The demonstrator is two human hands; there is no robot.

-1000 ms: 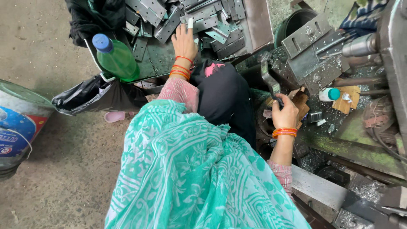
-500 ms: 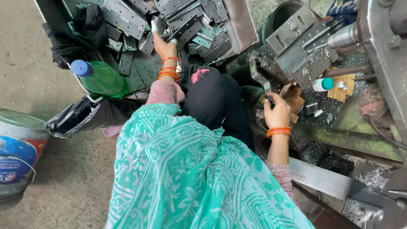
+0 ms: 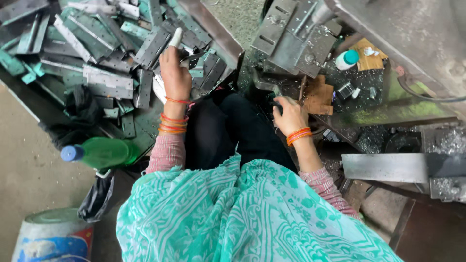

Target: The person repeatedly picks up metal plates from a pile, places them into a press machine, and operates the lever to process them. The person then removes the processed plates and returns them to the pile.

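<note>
Metal hinges sorted by two hands

A hinge (image 3: 187, 58) is gripped by the left hand (image 3: 174, 73) (fingertip wrapped); a machine handle (image 3: 264, 85) is clasped by the right hand (image 3: 290, 114).

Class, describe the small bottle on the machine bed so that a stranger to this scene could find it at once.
Start at the grey metal machine filling the upper right. On the dark, swarf-strewn bed below it, beside a scrap of brown cardboard, lies the small white bottle. Its teal cap sets it apart from the large green bottle with a blue cap at far left.

The right hand (image 3: 290, 114) hides what its grip closes on (dark, small) — unreadable.
</note>
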